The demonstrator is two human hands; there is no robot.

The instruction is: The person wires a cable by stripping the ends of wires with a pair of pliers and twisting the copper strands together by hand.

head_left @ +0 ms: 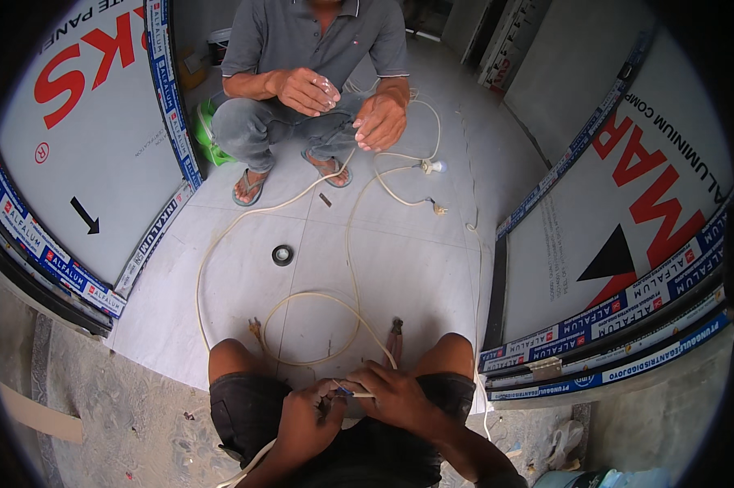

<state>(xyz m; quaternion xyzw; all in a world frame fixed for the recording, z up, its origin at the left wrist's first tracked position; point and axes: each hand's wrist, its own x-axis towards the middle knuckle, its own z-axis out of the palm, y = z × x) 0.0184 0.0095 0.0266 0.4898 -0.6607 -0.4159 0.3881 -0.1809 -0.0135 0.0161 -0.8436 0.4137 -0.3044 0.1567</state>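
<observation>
Close in front of my lap, both hands are closed on an electrical cable [361,395] with a white sheath. Thin inner wires, one of them bluish, show between the fingers. My left hand [308,421] pinches at the wire end, and my right hand [393,400] grips the sheathed part beside it. Fingers hide much of the join. Just beyond my right hand, pliers [395,342] with reddish handles rest on the floor by my right knee. A loop of white cable [290,298] lies ahead, with a plug [255,327] near my left knee.
Black tape roll [282,254] lies on the tiles [245,268]. Farther off are a bulb in a holder [434,166], another plug [440,209] and a green bucket [208,134]. A person [314,49] squats opposite, hands raised. Wrapped panels [82,163] [619,220] stand on both sides.
</observation>
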